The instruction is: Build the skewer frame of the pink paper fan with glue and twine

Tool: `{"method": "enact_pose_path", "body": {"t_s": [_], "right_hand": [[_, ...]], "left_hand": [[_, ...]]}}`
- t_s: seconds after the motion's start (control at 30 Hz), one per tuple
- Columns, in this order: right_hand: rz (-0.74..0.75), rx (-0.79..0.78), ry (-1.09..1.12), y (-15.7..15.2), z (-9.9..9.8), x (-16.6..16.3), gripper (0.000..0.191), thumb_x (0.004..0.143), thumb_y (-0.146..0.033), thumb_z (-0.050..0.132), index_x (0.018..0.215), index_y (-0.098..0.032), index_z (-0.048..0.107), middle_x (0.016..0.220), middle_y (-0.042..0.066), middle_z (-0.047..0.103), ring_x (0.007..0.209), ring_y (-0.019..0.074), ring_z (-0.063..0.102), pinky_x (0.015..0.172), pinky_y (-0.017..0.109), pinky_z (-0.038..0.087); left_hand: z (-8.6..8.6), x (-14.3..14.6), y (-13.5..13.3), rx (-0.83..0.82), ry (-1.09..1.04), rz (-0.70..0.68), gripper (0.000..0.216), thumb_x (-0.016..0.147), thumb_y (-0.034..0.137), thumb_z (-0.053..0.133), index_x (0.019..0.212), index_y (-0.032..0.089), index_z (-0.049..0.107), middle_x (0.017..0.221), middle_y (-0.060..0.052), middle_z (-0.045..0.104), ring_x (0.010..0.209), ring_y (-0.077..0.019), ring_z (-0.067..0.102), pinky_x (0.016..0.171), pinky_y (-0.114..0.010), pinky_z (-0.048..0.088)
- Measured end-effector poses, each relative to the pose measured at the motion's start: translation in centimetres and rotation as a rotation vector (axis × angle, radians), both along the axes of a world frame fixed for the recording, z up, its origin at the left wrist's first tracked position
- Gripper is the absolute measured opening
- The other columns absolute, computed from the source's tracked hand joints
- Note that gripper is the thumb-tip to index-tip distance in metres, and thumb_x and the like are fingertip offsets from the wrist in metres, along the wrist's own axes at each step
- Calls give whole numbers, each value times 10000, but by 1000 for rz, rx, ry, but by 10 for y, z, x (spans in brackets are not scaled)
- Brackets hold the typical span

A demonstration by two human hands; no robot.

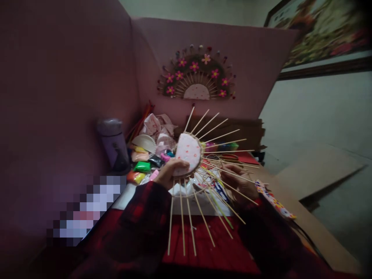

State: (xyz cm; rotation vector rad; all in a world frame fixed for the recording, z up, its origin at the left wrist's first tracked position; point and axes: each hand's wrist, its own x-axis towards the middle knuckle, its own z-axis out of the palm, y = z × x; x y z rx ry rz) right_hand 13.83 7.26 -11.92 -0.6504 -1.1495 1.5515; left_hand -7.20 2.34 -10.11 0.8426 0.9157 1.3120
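My left hand (170, 172) is closed on the edge of a pink dotted half-disc (188, 153), from which several thin wooden sticks (203, 217) fan out in all directions. My right hand (240, 182) sits behind the sticks on the right side, fingers curled around thin strands near the rim; what it grips is too small to name. Both sleeves are red and black plaid. The fan is held upright above a red table surface (209, 248).
A finished stick fan with pink flowers (197, 75) hangs on the pink cardboard backboard. Behind the hands lie coloured clay packets (142, 166), a paper plate half (144, 142), crumpled pink paper and a purple bottle (113, 145). A patterned strip (274, 201) lies at the right.
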Motion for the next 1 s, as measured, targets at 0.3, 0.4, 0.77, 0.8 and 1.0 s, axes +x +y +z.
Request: {"method": "enact_pose_path", "body": {"t_s": [0.3, 0.4, 0.77, 0.8, 1.0], "right_hand": [[-10, 72, -95, -5, 7, -1, 262, 628, -295, 738, 871, -218, 676, 468, -57, 454, 404, 61, 394, 355, 169, 288], [-18, 78, -87, -8, 8, -2, 323, 626, -241, 713, 946, -234, 670, 456, -67, 443, 410, 61, 383, 372, 170, 283], [-60, 35, -16, -7, 6, -4, 336, 532, -195, 719, 867, -215, 711, 466, -51, 445, 396, 50, 360, 350, 178, 218], [-58, 31, -17, -7, 6, -4, 339, 534, -200, 720, 872, -209, 709, 459, -53, 440, 393, 49, 356, 348, 175, 218], [-13, 5, -5, -9, 8, -2, 329, 583, -221, 732, 910, -203, 694, 460, -64, 419, 402, 37, 354, 348, 141, 248]], "left_hand": [[-8, -2, 5, 27, 3, -67, 235, 598, 260, 601, 721, 63, 640, 525, -102, 649, 374, -130, 537, 327, -211, 345], [-8, -1, 5, 5, -5, -48, 211, 588, 250, 608, 704, 77, 635, 532, -98, 651, 404, -138, 556, 338, -212, 350], [-6, 1, 4, -25, -71, -22, 153, 568, 201, 603, 673, 92, 625, 515, -81, 642, 423, -150, 579, 343, -212, 369], [-6, 1, 4, -24, -75, -20, 161, 567, 200, 605, 682, 90, 628, 518, -78, 644, 425, -151, 581, 345, -212, 376], [-7, 4, 3, -36, -69, 15, 168, 591, 201, 587, 707, 88, 633, 535, -65, 649, 440, -148, 593, 340, -202, 392]]}}
